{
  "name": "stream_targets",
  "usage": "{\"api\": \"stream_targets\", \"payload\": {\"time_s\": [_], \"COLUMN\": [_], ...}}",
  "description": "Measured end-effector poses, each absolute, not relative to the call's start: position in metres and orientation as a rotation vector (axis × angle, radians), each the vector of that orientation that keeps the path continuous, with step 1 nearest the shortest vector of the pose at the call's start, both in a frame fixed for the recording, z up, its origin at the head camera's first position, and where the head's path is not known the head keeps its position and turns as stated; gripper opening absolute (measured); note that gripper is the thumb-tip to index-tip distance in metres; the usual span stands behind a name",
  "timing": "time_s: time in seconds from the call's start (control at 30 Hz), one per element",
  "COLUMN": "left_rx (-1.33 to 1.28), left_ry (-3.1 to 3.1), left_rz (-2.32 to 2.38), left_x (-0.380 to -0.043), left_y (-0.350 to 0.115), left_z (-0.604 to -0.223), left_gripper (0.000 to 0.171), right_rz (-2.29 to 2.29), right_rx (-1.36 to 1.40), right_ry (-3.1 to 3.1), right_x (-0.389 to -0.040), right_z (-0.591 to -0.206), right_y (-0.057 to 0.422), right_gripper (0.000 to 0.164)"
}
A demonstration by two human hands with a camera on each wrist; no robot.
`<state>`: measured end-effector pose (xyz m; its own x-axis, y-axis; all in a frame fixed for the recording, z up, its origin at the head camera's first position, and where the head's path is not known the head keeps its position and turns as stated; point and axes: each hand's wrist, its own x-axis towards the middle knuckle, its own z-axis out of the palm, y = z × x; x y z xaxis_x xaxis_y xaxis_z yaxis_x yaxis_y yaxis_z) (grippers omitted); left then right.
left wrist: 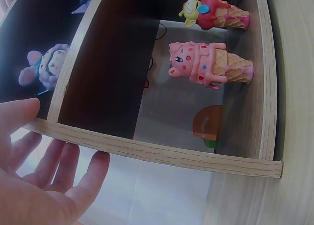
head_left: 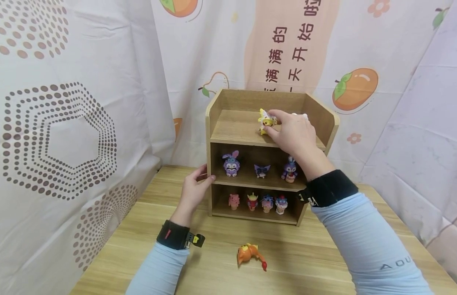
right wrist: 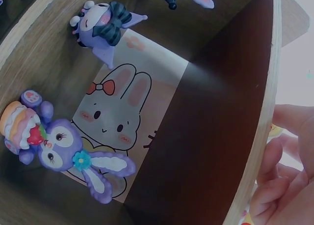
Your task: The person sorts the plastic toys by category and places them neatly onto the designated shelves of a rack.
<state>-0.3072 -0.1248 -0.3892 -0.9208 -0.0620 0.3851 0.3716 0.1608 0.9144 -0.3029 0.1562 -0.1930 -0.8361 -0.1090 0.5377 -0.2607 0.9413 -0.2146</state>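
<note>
At the top shelf of a small wooden display shelf point(head_left: 232, 141), my right hand point(head_left: 296, 133) pinches a yellow-and-white toy figurine point(head_left: 266, 122) between thumb and fingers. Part of the figurine is hidden by the hand, and a white thing point(head_left: 300, 116) shows just behind the knuckles. My left hand point(head_left: 197, 186) rests against the shelf's left side; in the left wrist view its thumb point(left wrist: 22, 112) lies at the front edge and its extended fingers touch the outer side.
Purple figurines, including a bunny with a cake point(right wrist: 61, 144), stand on the middle shelf. Ice-cream-cone figurines, one a pink bear point(left wrist: 198, 63), line the bottom shelf. An orange figurine point(head_left: 248, 253) with a red-tipped tail lies on the table point(head_left: 213, 274). Printed cloth hangs behind.
</note>
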Motion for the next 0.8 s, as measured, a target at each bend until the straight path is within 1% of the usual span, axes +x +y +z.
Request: {"api": "stream_targets", "payload": {"time_s": [0.23, 0.53, 0.77, 0.8], "left_rx": [-0.306, -0.311, -0.329, -0.33], "left_ry": [-2.113, -2.111, -2.157, -2.155], "left_rz": [-1.8, -1.822, -1.79, -1.791], "left_x": [-0.306, -0.306, -0.273, -0.272], "left_y": [-0.124, -0.125, -0.119, -0.119], "left_z": [-0.388, -0.387, -0.354, -0.353], "left_gripper": [0.054, 0.054, 0.051, 0.051], "right_rz": [0.385, 0.356, 0.368, 0.369], "right_rx": [0.265, 0.273, 0.281, 0.282], "right_ry": [-2.569, -2.557, -2.565, -2.564], "right_x": [-0.304, -0.305, -0.303, -0.303], "right_z": [-0.192, -0.193, -0.192, -0.192], "right_y": [0.157, 0.158, 0.158, 0.158], "right_gripper": [0.056, 0.049, 0.048, 0.048]}}
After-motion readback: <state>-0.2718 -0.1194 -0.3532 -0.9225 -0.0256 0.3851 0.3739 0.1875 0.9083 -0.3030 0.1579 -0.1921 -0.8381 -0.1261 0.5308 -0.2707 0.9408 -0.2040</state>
